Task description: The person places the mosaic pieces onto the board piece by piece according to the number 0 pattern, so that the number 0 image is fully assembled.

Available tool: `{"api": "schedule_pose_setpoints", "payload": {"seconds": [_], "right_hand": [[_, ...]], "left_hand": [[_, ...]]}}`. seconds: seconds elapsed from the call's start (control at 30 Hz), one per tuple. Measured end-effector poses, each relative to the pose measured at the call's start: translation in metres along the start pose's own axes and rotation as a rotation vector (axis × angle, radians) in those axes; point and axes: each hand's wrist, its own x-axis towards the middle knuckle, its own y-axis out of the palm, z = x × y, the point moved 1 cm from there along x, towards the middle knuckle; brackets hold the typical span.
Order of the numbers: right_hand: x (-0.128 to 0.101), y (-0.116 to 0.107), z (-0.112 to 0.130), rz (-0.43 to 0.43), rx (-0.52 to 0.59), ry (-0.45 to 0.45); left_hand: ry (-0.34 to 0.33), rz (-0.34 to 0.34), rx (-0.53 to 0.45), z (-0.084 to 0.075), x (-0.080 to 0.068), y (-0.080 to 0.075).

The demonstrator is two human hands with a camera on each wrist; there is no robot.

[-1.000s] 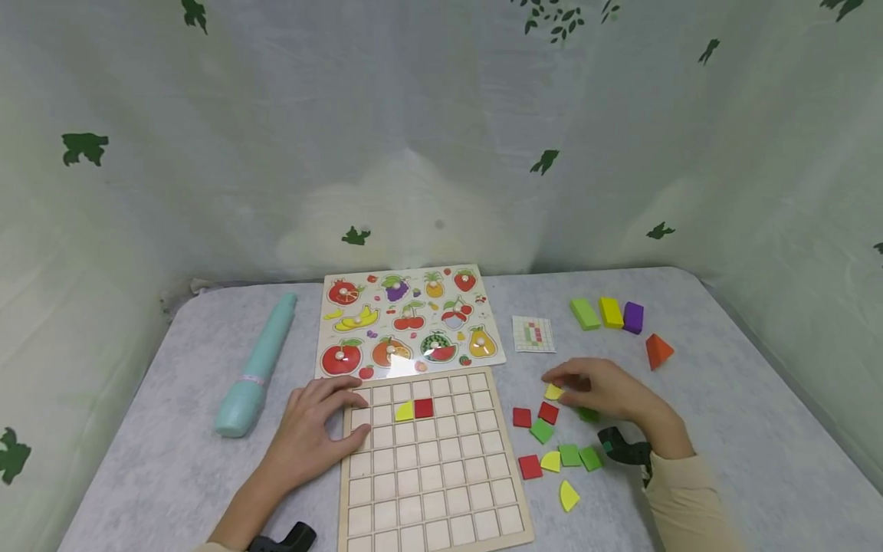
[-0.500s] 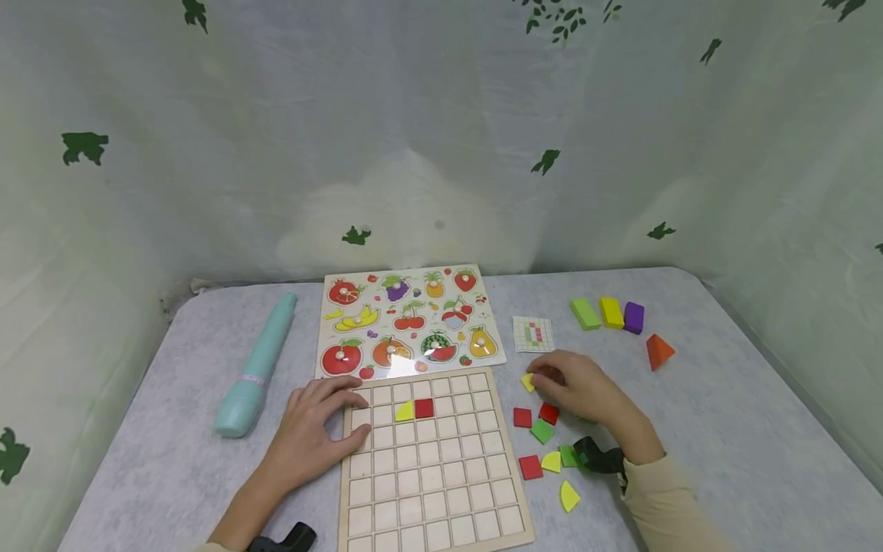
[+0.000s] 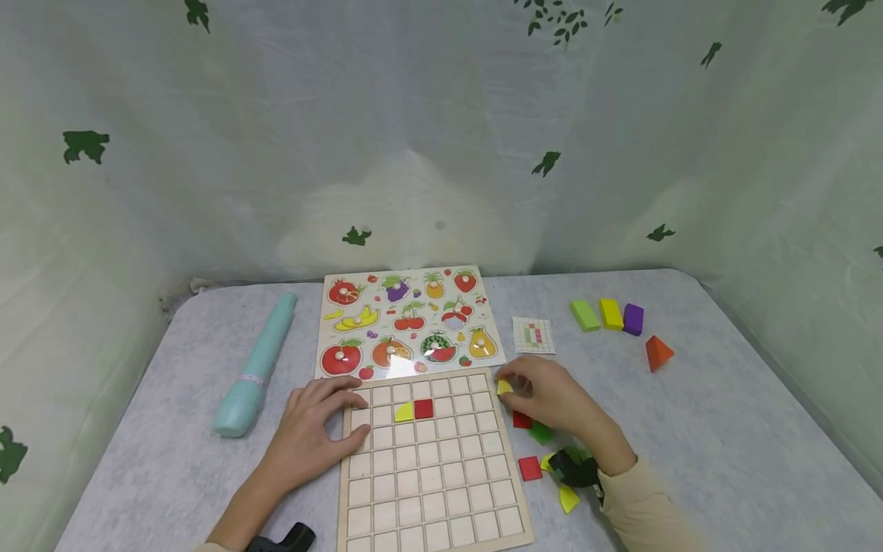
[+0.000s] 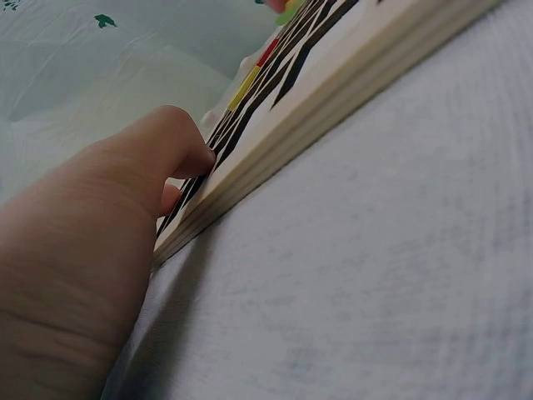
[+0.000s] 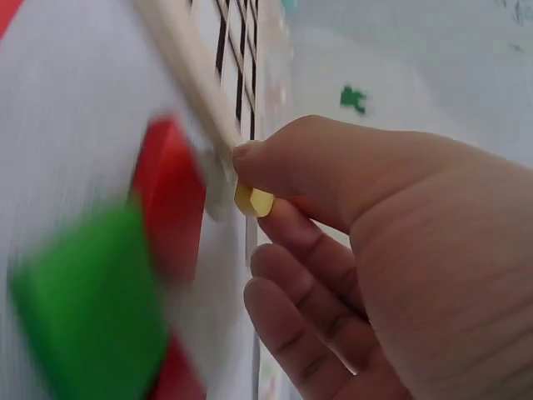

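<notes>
A wooden grid board (image 3: 410, 481) lies in front of me, with a yellow quarter-circle tile (image 3: 404, 412) and a red square tile (image 3: 424, 409) side by side in its upper cells. My left hand (image 3: 317, 425) rests on the board's left edge, thumb and fingers spread over the rim. Between thumb and index finger, my right hand (image 3: 552, 395) pinches another yellow quarter-circle tile (image 5: 261, 202) at the board's upper right edge. Below that hand are loose red (image 3: 530, 468), green (image 3: 541, 433) and yellow tiles (image 3: 569, 498), partly covered by the right wrist.
A fruit puzzle (image 3: 407, 322) lies behind the grid board, and a small pattern card (image 3: 533, 335) to its right. Green (image 3: 585, 315), yellow (image 3: 610, 313) and purple blocks (image 3: 633, 318) and an orange one (image 3: 658, 353) stand back right. A teal bottle-like object (image 3: 255, 368) lies left.
My right hand has carried the yellow quarter-circle tile leftward from the loose tiles to the grid board's right edge. The left hand has stayed in place.
</notes>
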Motion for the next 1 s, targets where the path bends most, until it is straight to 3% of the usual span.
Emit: {"api": "schedule_pose_setpoints", "payload": {"seconds": [0.43, 1.0], "right_hand": [[0.018, 0.027, 0.049, 0.056, 0.044, -0.141], [0.021, 0.044, 0.059, 0.054, 0.038, -0.156]], "left_hand": [[0.005, -0.001, -0.003, 0.001, 0.0, 0.001], [0.001, 0.0, -0.012, 0.001, 0.0, 0.001]]}}
